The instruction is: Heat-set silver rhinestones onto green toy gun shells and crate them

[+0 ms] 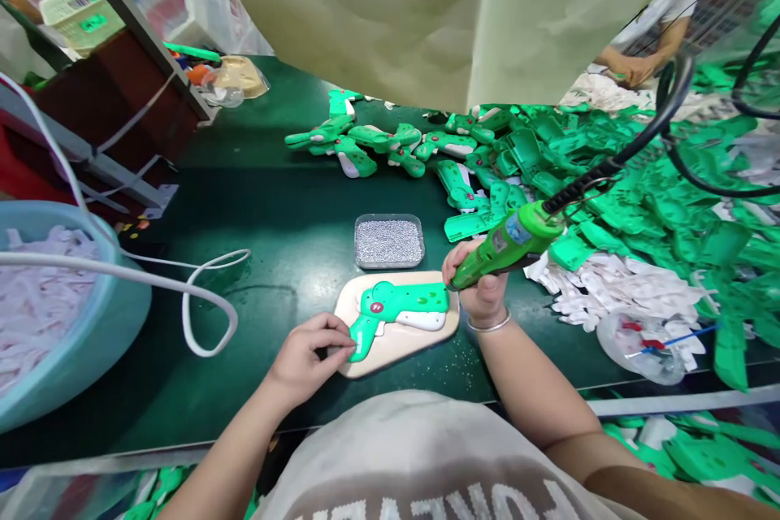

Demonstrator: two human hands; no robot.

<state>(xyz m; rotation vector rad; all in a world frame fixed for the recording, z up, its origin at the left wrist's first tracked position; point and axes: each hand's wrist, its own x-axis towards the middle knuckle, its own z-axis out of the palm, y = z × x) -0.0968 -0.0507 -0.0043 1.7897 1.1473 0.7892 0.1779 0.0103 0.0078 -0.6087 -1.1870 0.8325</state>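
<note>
A green and white toy gun (420, 301) lies on a cream-coloured board (353, 309) in front of me. My left hand (314, 353) pinches the end of its green handle between thumb and fingers. In my right hand (484, 301) is a green electric screwdriver (503, 244), fingers wrapped round its lower body. The screwdriver slants, its tip end pointing down-left at the toy's muzzle end; whether the bit touches the toy I cannot tell. Just beyond the board stands a small clear tray (388, 242) full of tiny silvery screws.
Green shell halves (609, 171) are heaped at the right, beside white plastic parts (615, 288). Several assembled toy guns (353, 154) lie at the back. A blue tub (122, 317) of white parts and a white cable (213, 333) are on the left. A co-worker's hands (634, 65) show at upper right.
</note>
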